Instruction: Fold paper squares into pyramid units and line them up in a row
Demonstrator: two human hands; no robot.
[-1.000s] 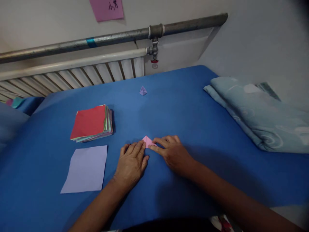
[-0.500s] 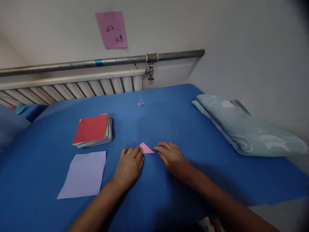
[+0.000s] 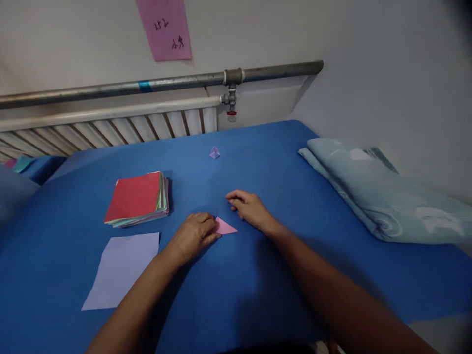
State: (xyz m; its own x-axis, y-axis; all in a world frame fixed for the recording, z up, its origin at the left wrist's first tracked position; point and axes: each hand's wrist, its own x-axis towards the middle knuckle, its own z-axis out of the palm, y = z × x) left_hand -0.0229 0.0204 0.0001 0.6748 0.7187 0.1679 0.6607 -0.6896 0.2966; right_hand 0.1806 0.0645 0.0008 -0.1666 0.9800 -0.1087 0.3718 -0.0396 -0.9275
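Note:
A small pink folded paper triangle (image 3: 225, 227) lies on the blue cloth. My left hand (image 3: 195, 233) is closed on its left part, with the thumb at the lower edge and the fingers over the upper one, hiding that end. Just above and to the right of the paper is my right hand (image 3: 249, 206), its fingers loosely bent and apart, nothing visible in them. Farther back stands a small lilac folded paper piece (image 3: 214, 152).
A stack of coloured paper, red on top (image 3: 134, 196), sits at the left, with a lilac sheet (image 3: 121, 268) in front of it. To the right lies a folded pale-green blanket (image 3: 379, 191). Behind are a radiator (image 3: 129, 129) and a metal pipe (image 3: 177, 82).
My right hand has lifted off the right side of the paper and moved up and left. My left thumb now shows at the paper's lower edge, and the triangle has turned slightly.

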